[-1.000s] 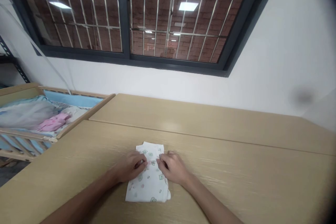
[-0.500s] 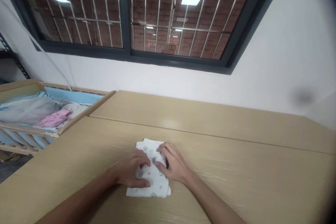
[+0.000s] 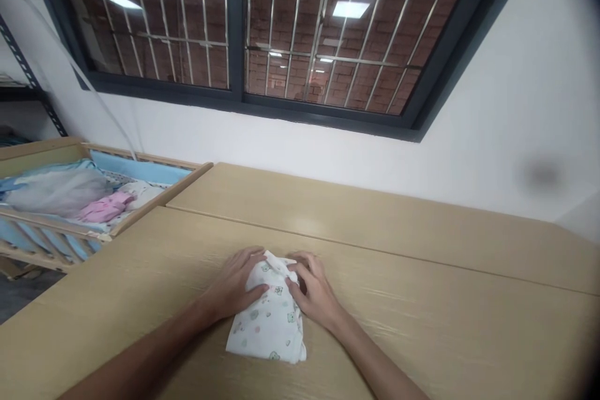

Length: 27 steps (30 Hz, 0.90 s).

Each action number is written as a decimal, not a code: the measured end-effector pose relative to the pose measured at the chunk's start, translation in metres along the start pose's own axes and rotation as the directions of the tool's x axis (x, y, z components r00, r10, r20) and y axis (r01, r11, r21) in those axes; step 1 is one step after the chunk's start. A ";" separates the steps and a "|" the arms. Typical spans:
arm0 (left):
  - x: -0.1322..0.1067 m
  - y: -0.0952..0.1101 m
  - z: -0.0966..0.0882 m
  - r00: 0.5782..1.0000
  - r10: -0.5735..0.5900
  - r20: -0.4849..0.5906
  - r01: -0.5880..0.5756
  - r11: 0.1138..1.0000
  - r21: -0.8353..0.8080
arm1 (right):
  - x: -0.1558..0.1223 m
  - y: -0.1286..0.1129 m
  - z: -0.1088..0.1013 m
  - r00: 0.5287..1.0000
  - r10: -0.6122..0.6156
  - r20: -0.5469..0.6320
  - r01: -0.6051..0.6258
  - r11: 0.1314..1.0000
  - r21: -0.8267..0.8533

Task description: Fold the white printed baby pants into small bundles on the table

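A folded white cloth (image 3: 269,325) with small green and pink prints lies on the wooden tabletop (image 3: 445,325), in front of me. Its far end is raised and creased between my hands. My left hand (image 3: 239,284) grips the far left edge, with the thumb across the top and the fingers along the side. On the far right corner, my right hand (image 3: 314,290) has its fingers curled over the cloth and its thumb against the top. The undersides of the fingers are partly hidden.
To the left stands a wooden crib (image 3: 185,184) with blue lining. Inside it are a pink cloth (image 3: 107,207) and a pale sheer bundle (image 3: 60,190). A seam crosses the tabletop behind my hands. Beyond it are a white wall (image 3: 300,144) and a barred window (image 3: 237,31).
My left hand has moved from the middle of the cloth to its far left edge. The cloth's far end, flat before, is now lifted and bent toward me. The view has shifted slightly.
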<state>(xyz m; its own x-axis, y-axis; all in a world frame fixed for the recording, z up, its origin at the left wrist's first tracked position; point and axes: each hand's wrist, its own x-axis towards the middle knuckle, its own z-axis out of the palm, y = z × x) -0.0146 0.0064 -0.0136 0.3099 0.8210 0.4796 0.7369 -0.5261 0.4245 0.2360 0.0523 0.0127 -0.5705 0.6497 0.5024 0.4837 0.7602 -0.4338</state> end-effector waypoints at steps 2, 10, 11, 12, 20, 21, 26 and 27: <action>0.000 -0.004 0.003 0.999 -0.039 -0.036 0.041 0.999 0.036 | -0.002 -0.001 0.001 0.999 -0.051 0.009 0.051 0.999 -0.008; 0.001 -0.007 0.003 0.996 -0.081 -0.038 0.081 0.997 -0.009 | -0.012 0.000 0.006 0.990 -0.129 -0.053 0.127 0.991 -0.039; 0.000 -0.007 0.003 0.997 -0.054 -0.057 0.052 0.998 -0.032 | -0.013 0.000 0.006 0.990 -0.118 -0.074 0.116 0.993 -0.036; -0.001 -0.008 0.002 0.997 -0.029 -0.077 0.025 0.998 -0.060 | -0.013 -0.001 0.005 0.989 -0.112 -0.095 0.110 0.994 -0.028; 0.003 -0.003 -0.020 0.981 -0.051 -0.189 0.013 0.981 -0.195 | -0.016 -0.032 0.005 0.974 0.013 -0.225 0.025 0.986 0.167; 0.005 -0.001 -0.029 0.969 -0.046 -0.242 0.001 0.984 -0.181 | -0.015 -0.039 0.006 0.969 0.044 -0.243 0.007 0.979 0.202; 0.007 0.020 -0.114 0.818 -0.158 -0.553 0.108 0.987 -0.123 | 0.004 -0.086 -0.014 0.880 0.205 -0.429 -0.035 0.928 0.372; 0.007 0.026 -0.137 0.757 -0.213 -0.618 0.148 0.977 -0.155 | 0.012 -0.095 -0.024 0.853 0.242 -0.463 -0.031 0.908 0.418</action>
<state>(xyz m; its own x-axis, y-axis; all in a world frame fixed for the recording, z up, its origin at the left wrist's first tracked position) -0.0761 -0.0320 0.1062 -0.2931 0.5964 0.7473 0.6729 -0.4266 0.6044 0.1993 -0.0126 0.0781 -0.0628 0.7400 0.6697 0.1797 0.6685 -0.7217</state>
